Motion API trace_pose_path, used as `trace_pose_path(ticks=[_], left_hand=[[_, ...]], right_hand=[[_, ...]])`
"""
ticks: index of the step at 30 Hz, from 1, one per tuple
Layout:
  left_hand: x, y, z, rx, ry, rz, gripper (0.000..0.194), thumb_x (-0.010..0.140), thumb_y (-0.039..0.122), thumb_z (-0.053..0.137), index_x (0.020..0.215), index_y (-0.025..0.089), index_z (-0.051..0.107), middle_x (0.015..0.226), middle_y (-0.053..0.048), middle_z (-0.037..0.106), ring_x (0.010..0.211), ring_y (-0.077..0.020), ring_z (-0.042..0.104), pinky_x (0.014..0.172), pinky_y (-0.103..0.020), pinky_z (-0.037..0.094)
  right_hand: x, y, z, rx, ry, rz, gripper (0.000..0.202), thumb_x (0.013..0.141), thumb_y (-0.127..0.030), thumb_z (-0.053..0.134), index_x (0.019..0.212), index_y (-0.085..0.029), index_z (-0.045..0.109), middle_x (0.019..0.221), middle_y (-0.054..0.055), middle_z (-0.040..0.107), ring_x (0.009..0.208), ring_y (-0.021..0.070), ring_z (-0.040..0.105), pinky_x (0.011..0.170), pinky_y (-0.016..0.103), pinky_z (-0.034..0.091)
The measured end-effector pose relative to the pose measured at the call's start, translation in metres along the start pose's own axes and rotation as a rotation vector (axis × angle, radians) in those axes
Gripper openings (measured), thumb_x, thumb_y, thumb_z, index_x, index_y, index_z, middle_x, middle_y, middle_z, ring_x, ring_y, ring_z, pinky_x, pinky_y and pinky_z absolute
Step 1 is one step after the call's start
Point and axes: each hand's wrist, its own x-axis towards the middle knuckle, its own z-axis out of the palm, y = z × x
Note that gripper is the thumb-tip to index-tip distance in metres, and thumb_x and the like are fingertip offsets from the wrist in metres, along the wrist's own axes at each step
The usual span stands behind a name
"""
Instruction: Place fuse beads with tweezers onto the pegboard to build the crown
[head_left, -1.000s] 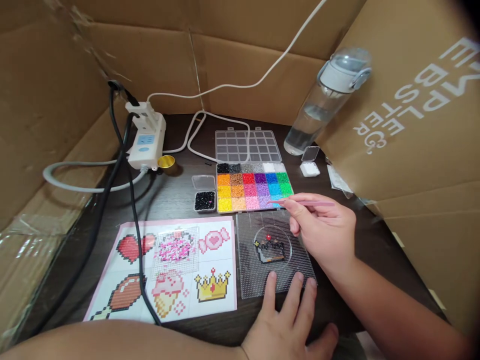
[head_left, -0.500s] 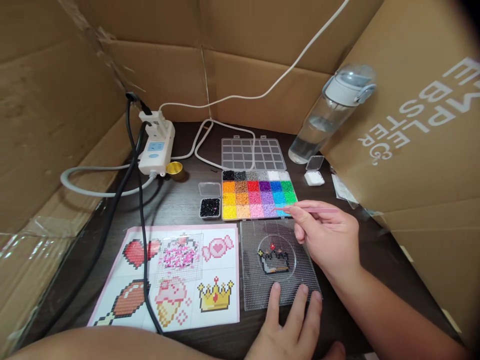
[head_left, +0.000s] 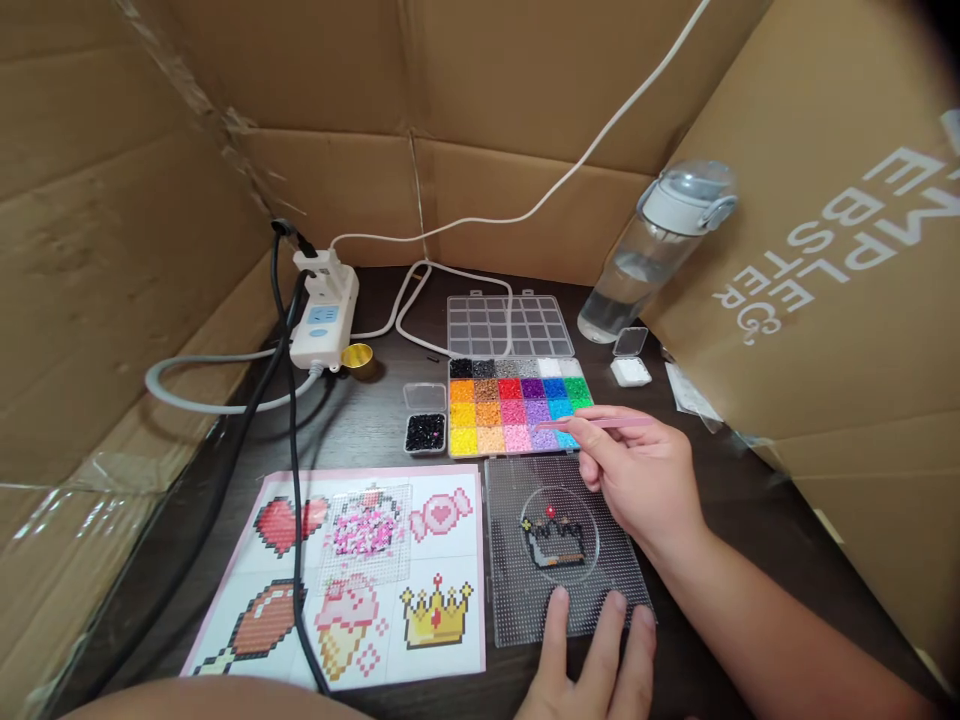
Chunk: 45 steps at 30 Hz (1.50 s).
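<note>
White letters on the right cardboard wall partly read "STER" and "PLE", beside an ampersand-like mark. Our right hand grasps pink tweezers over the bead case, their long axis running nearly crosswise, tips pointing left at the lilac beads. Our left hand, holding nothing, spreads its fingers at the near edge of the clear pegboard.
</note>
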Motion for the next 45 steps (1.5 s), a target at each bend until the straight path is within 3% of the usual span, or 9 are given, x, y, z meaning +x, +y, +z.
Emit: trace_pose_path(ticks=[4,10,14,19,24,28,35,45], left_hand=[[-0.005,0.002,0.002,0.022,-0.047,0.006,0.043,0.091,0.055,0.039,0.113,0.028,0.064,0.147,0.006,0.041,0.138,-0.0223,0.033,0.085,-0.038,0.052],[-0.006,0.003,0.001,0.004,-0.052,-0.005,0.045,0.090,0.057,0.043,0.115,0.026,0.063,0.148,0.005,0.039,0.139,-0.0235,0.030,0.085,-0.039,0.052],[-0.001,0.003,-0.001,-0.005,-0.014,-0.026,0.042,0.088,0.057,0.045,0.111,0.027,0.065,0.145,0.007,0.043,0.137,-0.0219,0.034,0.083,-0.038,0.053],[-0.002,0.002,-0.004,0.011,-0.081,0.013,0.044,0.091,0.055,0.040,0.116,0.026,0.062,0.145,0.006,0.044,0.136,-0.0217,0.036,0.085,-0.038,0.052],[-0.005,0.001,-0.005,0.009,-0.103,0.034,0.043,0.092,0.055,0.039,0.121,0.031,0.060,0.143,0.006,0.047,0.132,-0.0206,0.040,0.088,-0.040,0.049],[-0.008,0.001,-0.003,-0.006,-0.110,0.097,0.043,0.092,0.052,0.041,0.133,0.039,0.047,0.138,0.003,0.053,0.128,-0.0219,0.046,0.092,-0.044,0.046],[-0.004,-0.003,-0.006,-0.007,-0.109,0.123,0.042,0.092,0.052,0.042,0.134,0.045,0.044,0.131,0.003,0.058,0.122,-0.0212,0.050,0.096,-0.046,0.042],[-0.006,-0.005,-0.007,-0.016,-0.144,0.175,0.045,0.093,0.050,0.043,0.137,0.045,0.039,0.133,0.000,0.056,0.124,-0.0243,0.049,0.096,-0.048,0.041]], right_hand=[[0.008,-0.003,0.017,-0.055,-0.050,-0.009,0.018,0.073,-0.032,0.075,0.077,-0.014,0.072,0.043,-0.003,0.056,0.035,0.0057,0.047,0.034,0.017,0.041],[0.011,-0.003,0.035,-0.088,-0.094,0.022,0.018,0.072,-0.028,0.075,0.077,-0.012,0.072,0.045,-0.003,0.057,0.035,0.0050,0.047,0.035,0.016,0.042],[0.004,-0.001,0.034,-0.113,-0.109,0.006,0.016,0.071,-0.029,0.075,0.071,-0.013,0.072,0.053,-0.001,0.061,0.036,0.0053,0.049,0.034,0.017,0.041],[0.001,0.001,0.029,-0.141,-0.127,0.001,0.017,0.072,-0.029,0.074,0.066,-0.014,0.071,0.054,0.001,0.062,0.035,0.0054,0.048,0.034,0.018,0.041],[0.000,0.002,0.028,-0.170,-0.114,0.008,0.017,0.072,-0.029,0.073,0.065,-0.014,0.071,0.059,0.002,0.065,0.036,0.0053,0.049,0.034,0.018,0.042],[0.000,0.003,0.028,-0.178,-0.109,-0.002,0.017,0.072,-0.029,0.073,0.066,-0.014,0.071,0.064,0.003,0.067,0.036,0.0050,0.050,0.035,0.018,0.043],[0.000,0.005,0.028,-0.180,-0.096,-0.019,0.016,0.072,-0.028,0.073,0.066,-0.014,0.072,0.073,0.005,0.070,0.036,0.0041,0.050,0.034,0.018,0.044],[0.000,0.005,0.026,-0.184,-0.102,-0.050,0.015,0.072,-0.029,0.074,0.068,-0.014,0.072,0.062,0.003,0.066,0.036,0.0051,0.050,0.034,0.017,0.043]])
